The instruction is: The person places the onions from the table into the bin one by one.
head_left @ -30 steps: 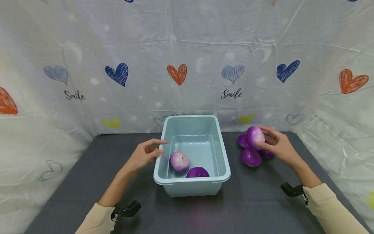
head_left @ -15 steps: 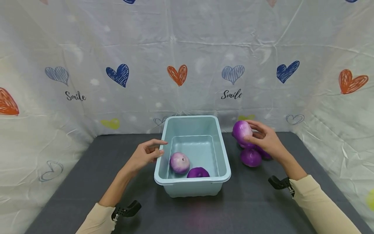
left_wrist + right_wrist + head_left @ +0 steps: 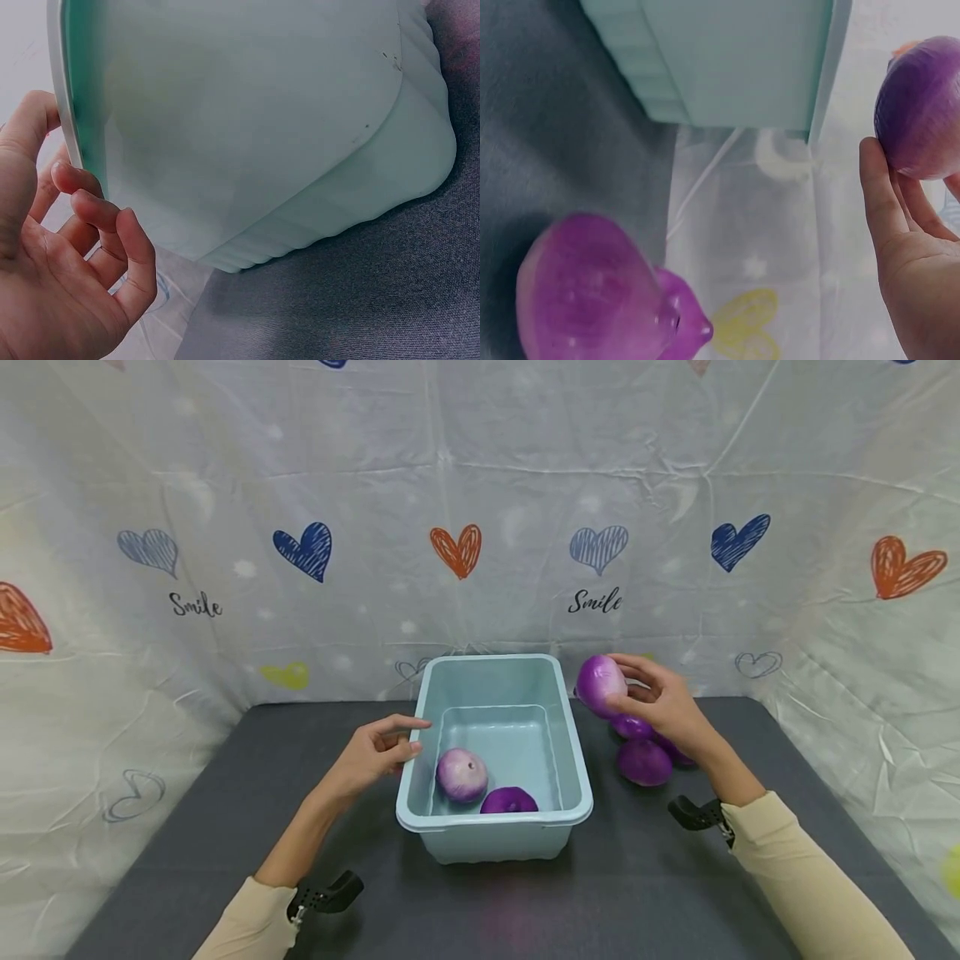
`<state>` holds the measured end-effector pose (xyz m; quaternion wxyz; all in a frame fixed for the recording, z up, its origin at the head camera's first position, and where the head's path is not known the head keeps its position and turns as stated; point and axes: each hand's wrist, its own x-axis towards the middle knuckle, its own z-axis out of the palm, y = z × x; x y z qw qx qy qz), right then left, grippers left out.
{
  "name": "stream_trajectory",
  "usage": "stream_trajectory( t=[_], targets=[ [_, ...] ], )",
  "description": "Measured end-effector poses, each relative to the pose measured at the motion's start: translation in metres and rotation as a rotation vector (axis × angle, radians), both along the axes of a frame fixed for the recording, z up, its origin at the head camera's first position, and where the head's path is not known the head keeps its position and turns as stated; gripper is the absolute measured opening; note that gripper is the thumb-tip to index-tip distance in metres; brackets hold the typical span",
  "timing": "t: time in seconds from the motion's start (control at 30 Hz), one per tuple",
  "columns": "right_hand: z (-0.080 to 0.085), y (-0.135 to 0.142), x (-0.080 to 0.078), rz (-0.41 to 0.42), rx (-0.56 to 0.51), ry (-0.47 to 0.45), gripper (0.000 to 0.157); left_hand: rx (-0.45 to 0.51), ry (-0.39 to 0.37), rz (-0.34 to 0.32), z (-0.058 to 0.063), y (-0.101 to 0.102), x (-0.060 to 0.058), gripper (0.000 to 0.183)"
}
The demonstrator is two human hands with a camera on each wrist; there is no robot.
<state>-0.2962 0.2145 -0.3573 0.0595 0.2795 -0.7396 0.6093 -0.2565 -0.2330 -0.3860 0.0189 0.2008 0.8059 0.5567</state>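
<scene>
My right hand (image 3: 663, 702) grips a purple onion (image 3: 598, 685) between thumb and fingers, held up just right of the tub's far right corner. In the right wrist view this onion (image 3: 922, 109) sits at the fingertips. My left hand (image 3: 375, 752) holds the left rim of a light blue plastic tub (image 3: 495, 843), its thumb and index finger at the edge. The left wrist view shows the other fingers (image 3: 135, 262) curled outside the tub wall. Inside the tub lie a pale purple onion (image 3: 461, 775) and a darker one (image 3: 509, 800), partly hidden by the front wall.
More purple onions (image 3: 645, 763) lie bunched on the dark grey table (image 3: 585, 902), right of the tub and below my right hand. A pale sheet (image 3: 510, 593) printed with hearts hangs behind the table and along its sides.
My right hand has lifted the onion off the bunch and carried it left and up, toward the tub. My left hand and the tub stay put.
</scene>
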Motion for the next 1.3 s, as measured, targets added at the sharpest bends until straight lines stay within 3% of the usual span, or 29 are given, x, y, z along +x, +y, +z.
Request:
stream_trajectory(
  t=[0.5,1.13,1.3],
  targets=[
    [0.01,-0.028,-0.007,0.061,0.001,0.029,0.061,0.0,0.015,-0.002,0.0,0.0,-0.001,0.036],
    [0.014,-0.053,-0.006,0.254,-0.025,-0.008,0.07,0.002,0.01,-0.008,0.0,0.0,-0.002,0.04],
    [0.011,-0.049,-0.005,0.304,-0.066,-0.014,0.064,-0.001,0.015,-0.005,-0.001,-0.001,-0.001,0.039]
  ],
)
